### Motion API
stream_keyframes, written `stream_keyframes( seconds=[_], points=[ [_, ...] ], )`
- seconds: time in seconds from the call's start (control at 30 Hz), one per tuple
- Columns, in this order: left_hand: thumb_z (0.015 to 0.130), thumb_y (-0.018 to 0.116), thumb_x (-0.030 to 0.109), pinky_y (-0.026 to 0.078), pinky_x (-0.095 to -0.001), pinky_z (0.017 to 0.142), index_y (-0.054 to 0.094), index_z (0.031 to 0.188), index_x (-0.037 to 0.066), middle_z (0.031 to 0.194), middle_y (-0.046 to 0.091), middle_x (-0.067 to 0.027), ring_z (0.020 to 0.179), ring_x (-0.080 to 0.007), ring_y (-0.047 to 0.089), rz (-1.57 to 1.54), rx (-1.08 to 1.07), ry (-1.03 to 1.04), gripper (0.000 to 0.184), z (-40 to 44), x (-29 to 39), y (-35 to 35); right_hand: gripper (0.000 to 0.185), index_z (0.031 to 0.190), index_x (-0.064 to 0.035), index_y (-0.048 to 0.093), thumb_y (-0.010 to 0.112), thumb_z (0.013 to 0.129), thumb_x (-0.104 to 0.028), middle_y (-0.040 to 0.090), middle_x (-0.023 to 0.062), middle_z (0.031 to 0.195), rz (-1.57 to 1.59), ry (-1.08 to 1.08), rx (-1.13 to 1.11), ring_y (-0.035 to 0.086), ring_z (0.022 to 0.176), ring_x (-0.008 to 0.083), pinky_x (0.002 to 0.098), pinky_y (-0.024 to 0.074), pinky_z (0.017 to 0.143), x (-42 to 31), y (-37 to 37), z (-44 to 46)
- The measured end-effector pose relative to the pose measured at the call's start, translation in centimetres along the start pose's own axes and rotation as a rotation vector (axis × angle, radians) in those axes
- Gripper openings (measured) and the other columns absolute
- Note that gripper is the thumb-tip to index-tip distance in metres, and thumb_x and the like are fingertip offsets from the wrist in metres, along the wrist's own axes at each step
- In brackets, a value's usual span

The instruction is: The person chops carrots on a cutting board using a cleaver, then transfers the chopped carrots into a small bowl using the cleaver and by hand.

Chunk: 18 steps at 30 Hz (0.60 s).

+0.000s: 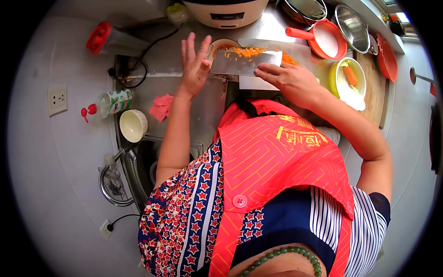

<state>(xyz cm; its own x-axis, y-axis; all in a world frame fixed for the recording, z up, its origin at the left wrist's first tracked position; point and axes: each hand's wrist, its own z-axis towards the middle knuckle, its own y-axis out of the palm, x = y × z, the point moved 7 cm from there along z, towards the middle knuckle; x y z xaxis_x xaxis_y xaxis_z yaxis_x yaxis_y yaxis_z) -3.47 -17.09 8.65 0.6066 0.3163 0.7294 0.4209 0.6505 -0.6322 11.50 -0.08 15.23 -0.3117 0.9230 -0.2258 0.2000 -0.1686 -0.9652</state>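
Right hand (pixel 295 83) clamped on knife (pixel 247 65), blade likely carrying carrot bits (pixel 250 51) to bowl (pixel 225 42); left hand (pixel 195 71) open, apart.

1. A wide, rectangular, silver metal blade (pixel 244 68) is lying lengthwise from left to right, its broad face showing. The right hand (pixel 293 81) is gripping it near its right end; the left hand (pixel 196 67) is standing open beside its left end, and whether they are touching is unclear.
2. Finely chopped, bright orange carrot (pixel 251 51) is clinging in small, loose bits along the blade's far edge, with a few bits sticking to its face. More is lying in a small heap just beyond the right end.
3. A round, light-rimmed bowl (pixel 225 40) is sitting behind the blade's left part, which is hiding its near side.
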Motion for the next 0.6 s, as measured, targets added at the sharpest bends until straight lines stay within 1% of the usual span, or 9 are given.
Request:
stream_keyframes(
  seconds=[0.03, 0.13, 0.2, 0.33, 0.43, 0.53, 0.6],
  points=[
    [0.09, 0.019, 0.073, 0.007, -0.0485, 0.114, 0.04, 0.144, 0.023, 0.156, 0.012, -0.0181, 0.143, -0.0394, 0.008, 0.044, -0.066, 0.023, 0.077, -0.1, 0.9, 0.9, 0.047, 0.127, -0.0072, 0.054, 0.051, 0.081, -0.003, 0.055, 0.0035, 0.123, -0.039, -0.043, 0.026, 0.063, 0.086, 0.0266, 0.0376, 0.0527, 0.071, -0.1, -0.1, 0.2],
    [0.085, 0.018, 0.079, 0.005, -0.0511, 0.113, 0.038, 0.145, 0.03, 0.158, 0.009, -0.0148, 0.144, -0.0393, 0.004, 0.132, -0.245, 0.085, 0.08, -0.5, 2.9, 3.9, 0.045, 0.127, -0.0081, 0.054, 0.053, 0.081, -0.009, 0.056, 0.0029, 0.112, -0.097, -0.091, 0.046, 0.061, 0.078, 0.0246, 0.0362, 0.0525, 0.068, -0.5, 0.0, 0.9],
    [0.081, 0.018, 0.082, 0.004, -0.0546, 0.112, 0.037, 0.145, 0.032, 0.158, 0.007, -0.0124, 0.144, -0.0398, 0.002, 0.13, -0.336, 0.132, 0.083, -0.7, 3.7, 6.0, 0.043, 0.125, -0.0086, 0.055, 0.053, 0.082, -0.011, 0.056, 0.0026, 0.108, -0.107, -0.112, 0.028, 0.062, 0.078, 0.0244, 0.0361, 0.0526, 0.067, -0.7, 0.0, 1.1],
    [0.081, 0.018, 0.082, 0.003, -0.0561, 0.112, 0.037, 0.144, 0.037, 0.158, 0.008, -0.0114, 0.144, -0.039, 0.003, 0.233, -0.38, 0.14, 0.081, -1.3, 4.0, 8.0, 0.039, 0.122, -0.0104, 0.057, 0.054, 0.083, -0.014, 0.056, 0.0018, 0.105, -0.153, -0.122, 0.004, 0.062, 0.079, 0.024, 0.036, 0.0528, 0.066, -0.9, 0.4, 1.2],
    [0.08, 0.02, 0.082, 0.001, -0.0593, 0.111, 0.033, 0.145, 0.04, 0.159, 0.005, -0.0102, 0.144, -0.0394, 0.001, 0.24, -0.393, 0.111, 0.079, -1.4, 3.4, 8.2, 0.037, 0.12, -0.0119, 0.058, 0.054, 0.083, -0.015, 0.056, 0.0012, 0.105, -0.191, -0.115, -0.078, 0.062, 0.078, 0.0235, 0.035, 0.0532, 0.065, -1.0, 0.6, 1.4],
    [0.079, 0.017, 0.084, 0.004, -0.0584, 0.111, 0.035, 0.145, 0.037, 0.158, 0.007, -0.0125, 0.144, -0.0386, 0.003, 0.283, -0.38, 0.029, 0.083, -1.6, 0.8, 8.1, 0.038, 0.121, -0.0116, 0.057, 0.054, 0.083, -0.015, 0.055, 0.0011, 0.104, -0.174, -0.112, -0.086, 0.062, 0.08, 0.0232, 0.0341, 0.0537, 0.065, -0.9, 0.4, 1.0],
    [0.081, 0.02, 0.081, 0.004, -0.0618, 0.11, 0.034, 0.145, 0.038, 0.158, 0.006, -0.0117, 0.144, -0.039, 0.001, 0.274, -0.362, -0.014, 0.078, -2.0, -0.9, 7.7, 0.039, 0.122, -0.0108, 0.057, 0.054, 0.083, -0.013, 0.056, 0.0011, 0.106, -0.175, -0.104, -0.1, 0.062, 0.081, 0.0233, 0.034, 0.0538, 0.067, -0.6, 0.3, 0.8]
  ],
)
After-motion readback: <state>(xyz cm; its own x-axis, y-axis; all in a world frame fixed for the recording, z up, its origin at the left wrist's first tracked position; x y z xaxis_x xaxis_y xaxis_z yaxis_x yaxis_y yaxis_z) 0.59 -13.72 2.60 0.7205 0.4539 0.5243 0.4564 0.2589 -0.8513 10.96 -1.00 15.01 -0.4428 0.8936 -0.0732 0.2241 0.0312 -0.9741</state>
